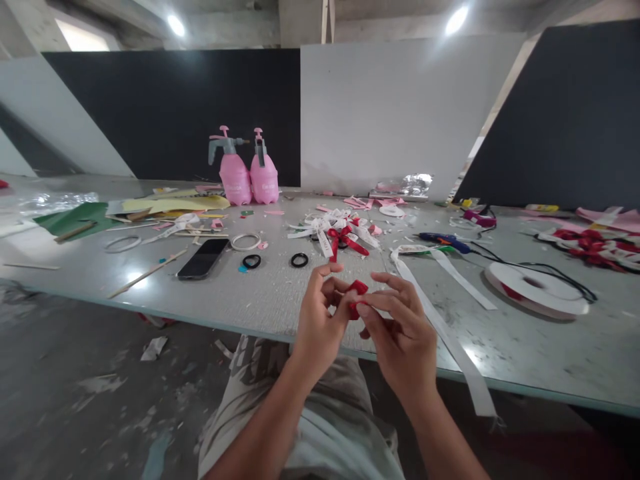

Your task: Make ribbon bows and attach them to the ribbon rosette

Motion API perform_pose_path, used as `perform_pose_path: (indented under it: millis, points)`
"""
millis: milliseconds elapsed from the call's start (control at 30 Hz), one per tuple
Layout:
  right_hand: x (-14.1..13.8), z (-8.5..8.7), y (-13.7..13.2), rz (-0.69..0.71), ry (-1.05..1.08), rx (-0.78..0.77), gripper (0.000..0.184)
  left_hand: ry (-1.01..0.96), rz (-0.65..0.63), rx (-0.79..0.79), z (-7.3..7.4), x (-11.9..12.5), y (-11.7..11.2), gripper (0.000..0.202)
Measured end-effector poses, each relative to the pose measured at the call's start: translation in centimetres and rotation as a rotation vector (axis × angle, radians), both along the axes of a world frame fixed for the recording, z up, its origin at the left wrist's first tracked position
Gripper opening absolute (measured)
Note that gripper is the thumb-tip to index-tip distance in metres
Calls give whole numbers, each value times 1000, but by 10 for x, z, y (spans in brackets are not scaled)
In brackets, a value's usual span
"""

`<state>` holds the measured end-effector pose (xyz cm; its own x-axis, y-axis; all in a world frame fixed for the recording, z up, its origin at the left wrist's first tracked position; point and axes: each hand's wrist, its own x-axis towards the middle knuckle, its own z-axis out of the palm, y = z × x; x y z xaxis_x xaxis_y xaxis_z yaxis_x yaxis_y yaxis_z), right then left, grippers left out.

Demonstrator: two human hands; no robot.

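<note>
A small red ribbon piece (357, 295) is held pinched over the near edge of the grey table (240, 300), gripped between the closed fingertips of the left hand (320, 323) and the right hand (403, 333). Just beyond the ribbon piece a black ring (299, 260) and a heap of red and white bows (343, 235) are seen, and a long white strip (450, 320) is draped over the table edge just right of it. Farther left of it a phone (203, 259) is laid, farther right a white spool (537, 288), and well behind it two pink spray bottles (247, 175) are stood.

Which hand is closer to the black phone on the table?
Left. The left hand is right of the phone; the right hand lies farther right. Both pinch the red ribbon.
</note>
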<state>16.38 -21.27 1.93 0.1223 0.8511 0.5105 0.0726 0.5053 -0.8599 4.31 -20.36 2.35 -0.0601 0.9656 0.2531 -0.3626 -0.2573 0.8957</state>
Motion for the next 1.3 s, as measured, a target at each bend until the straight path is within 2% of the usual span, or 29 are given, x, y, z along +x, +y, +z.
perform_pose_path:
  millis: [100,200,300,400,467,567,733,900,1067,1133,1300]
  points:
    - [5,10,5,47,-145,45,8,117,-21,65,3,-2,-8,51]
    - [8,17,7,57,-166,24,9,101,-23,68,7,-4,-12,57]
    - [4,15,5,-7,-83,-10,7,52,-25,55,8,-5,-12,58]
    - [-3,8,4,-40,80,-124,11,64,9,103,3,-5,-10,52]
    - [-7,4,6,20,239,-241,18,121,61,176,-2,-6,-8,45]
    - [-7,4,9,186,437,-396,30,207,139,254,-11,-7,-6,33]
    - [3,9,9,303,369,-498,31,188,187,205,-14,-8,-6,33]
    - [12,10,9,376,254,-555,31,162,173,160,-5,-8,-9,33]
    - [13,14,8,424,322,-578,41,167,128,141,-3,-8,-9,34]
    - [13,14,8,461,325,-573,37,158,101,142,-4,-9,-7,38]
    - [12,6,13,371,357,-443,25,16,-47,43,-5,-11,0,43]
